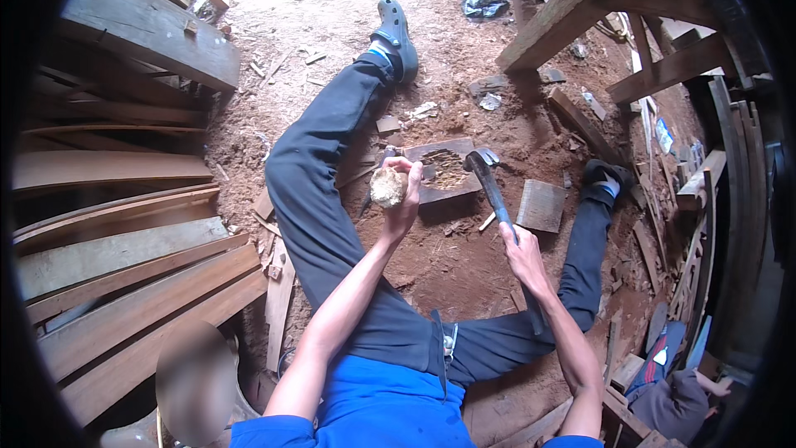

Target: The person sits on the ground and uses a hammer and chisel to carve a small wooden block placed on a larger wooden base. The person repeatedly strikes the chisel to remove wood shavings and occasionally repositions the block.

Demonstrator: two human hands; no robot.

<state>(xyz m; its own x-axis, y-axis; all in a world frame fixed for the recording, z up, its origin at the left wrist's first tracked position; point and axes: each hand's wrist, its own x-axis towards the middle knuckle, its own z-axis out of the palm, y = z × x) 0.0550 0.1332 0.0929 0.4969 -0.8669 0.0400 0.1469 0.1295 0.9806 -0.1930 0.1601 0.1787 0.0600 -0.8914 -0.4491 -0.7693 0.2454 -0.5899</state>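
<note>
Left hand [404, 199] is shut tight round a pale lump of wood [386, 187], held up near the middle of the frame, just left of a flat brown wood block [445, 172] on the dirt floor [448, 265]. Fingers curl over the top of the lump & the thumb is at its side.

Right hand [522, 253] sits a bit lower & to the right. It grips the handle of a hammer [489, 187]. Hammer head points up & left, w/ the dark head right by the block's right edge; can't tell if it touches.

Block has a rough chipped patch in its middle. A 2nd flat board [541, 205] lies just right of the hammer, apart from it.

Person sits on the floor, legs in dark trousers [315, 199] spread wide, block between them. One dark shoe [395, 29] is at upper middle, other foot at right. Blue shirt shows at the bottom.

Long planks [124, 265] are stacked at the left side. Wood beams [580, 0] cross the upper right. Another person in grey [676, 402] crouches at lower right.
</note>
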